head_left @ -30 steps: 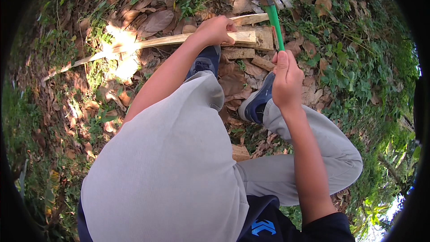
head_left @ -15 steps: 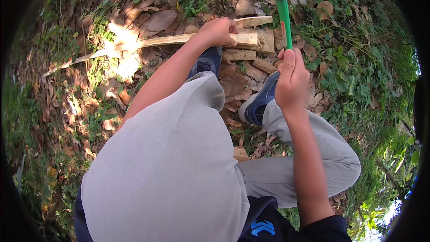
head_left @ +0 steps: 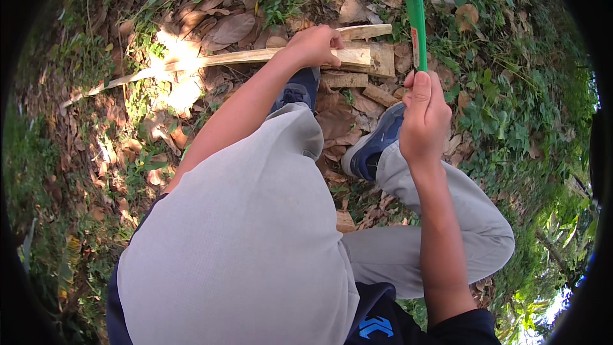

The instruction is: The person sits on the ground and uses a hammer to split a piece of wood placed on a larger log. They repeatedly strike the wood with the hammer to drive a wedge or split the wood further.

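My right hand (head_left: pixel 424 112) is closed around the lower end of a claw hammer (head_left: pixel 417 29) with a green handle, held up on the right, its metal head at the top. My left hand (head_left: pixel 317 46) grips a long, pale wooden strip (head_left: pixel 233 58) near its right end, fingers curled over it. That strip reaches far left, through a bright sun patch, and its right end lies over a wider wooden block (head_left: pixel 383 60). Behind the left hand's fingers a second short strip (head_left: pixel 365 31) pokes out to the right. The hammer is apart from the wood.
Smaller wood pieces (head_left: pixel 345 80) lie just nearer than the block, with another offcut (head_left: pixel 345 221) between my legs. My blue shoes (head_left: pixel 377 144) stand close to the wood. Dry leaves (head_left: pixel 233 29) and green plants (head_left: pixel 495 99) cover the ground around.
My right hand has shifted slightly to the right with the hammer, whose head has moved right and slightly up. My left hand stays on the strip.
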The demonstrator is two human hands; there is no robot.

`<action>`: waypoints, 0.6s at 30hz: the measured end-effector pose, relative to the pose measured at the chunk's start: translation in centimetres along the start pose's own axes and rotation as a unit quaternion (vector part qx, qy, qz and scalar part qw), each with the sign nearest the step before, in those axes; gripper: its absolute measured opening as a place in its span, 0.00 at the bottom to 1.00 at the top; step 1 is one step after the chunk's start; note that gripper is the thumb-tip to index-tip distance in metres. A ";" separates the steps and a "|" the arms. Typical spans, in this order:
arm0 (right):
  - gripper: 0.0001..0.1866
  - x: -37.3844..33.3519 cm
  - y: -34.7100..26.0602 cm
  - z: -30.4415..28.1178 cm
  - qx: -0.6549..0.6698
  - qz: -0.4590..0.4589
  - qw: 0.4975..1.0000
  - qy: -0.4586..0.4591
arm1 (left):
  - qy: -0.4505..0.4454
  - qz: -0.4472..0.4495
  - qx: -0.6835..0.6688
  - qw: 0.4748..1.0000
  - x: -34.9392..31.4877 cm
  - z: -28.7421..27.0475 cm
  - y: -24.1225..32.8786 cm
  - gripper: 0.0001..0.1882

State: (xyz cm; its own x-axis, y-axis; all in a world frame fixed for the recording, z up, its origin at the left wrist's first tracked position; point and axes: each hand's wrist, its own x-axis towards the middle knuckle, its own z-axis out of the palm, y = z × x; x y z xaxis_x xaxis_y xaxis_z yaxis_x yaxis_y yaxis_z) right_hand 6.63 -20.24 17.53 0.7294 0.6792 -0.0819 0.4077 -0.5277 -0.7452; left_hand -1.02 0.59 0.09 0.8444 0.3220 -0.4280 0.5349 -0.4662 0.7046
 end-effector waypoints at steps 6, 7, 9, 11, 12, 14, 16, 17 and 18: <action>0.23 -2.7 7.4 3.1 -0.075 0.166 0.977 -0.110 | 0.000 0.020 0.017 1.000 0.4 0.2 0.2 0.25; 0.24 -2.5 7.3 2.9 -0.080 0.168 0.977 -0.107 | 0.003 0.024 0.016 1.000 0.4 0.2 0.1 0.25; 0.24 -2.0 6.0 2.0 -0.091 0.174 0.975 -0.106 | 0.006 0.025 0.019 0.999 0.4 0.3 -0.3 0.25; 0.23 -0.8 3.1 0.9 -0.066 0.119 0.988 -0.078 | 0.004 0.027 0.027 0.999 0.5 0.2 -0.5 0.24; 0.22 -0.1 1.7 0.4 -0.052 0.090 0.993 -0.061 | 0.002 0.026 0.025 0.999 0.6 0.1 -0.4 0.24; 0.20 0.6 -0.9 -0.4 -0.031 0.043 0.998 -0.030 | -0.003 0.015 0.020 1.000 0.3 0.0 -0.6 0.25; 0.18 0.3 -1.1 -0.8 -0.024 0.010 1.000 -0.006 | -0.001 0.022 0.023 1.000 0.4 0.0 -0.2 0.24; 0.18 -0.2 0.1 -0.2 -0.028 -0.001 1.000 -0.004 | 0.001 0.025 0.024 0.999 0.5 0.0 -0.1 0.24; 0.17 -0.8 1.8 0.4 -0.034 -0.011 0.999 0.000 | -0.001 0.023 0.021 1.000 0.5 0.1 0.0 0.24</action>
State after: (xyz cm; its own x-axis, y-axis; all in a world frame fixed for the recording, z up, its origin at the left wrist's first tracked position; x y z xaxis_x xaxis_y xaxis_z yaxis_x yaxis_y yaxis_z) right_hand 6.53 -21.54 15.98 0.7194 0.6915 -0.0654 0.4604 -0.5453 -0.7005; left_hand -0.57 0.69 -0.18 0.8680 0.2986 -0.3968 0.4966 -0.5141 0.6994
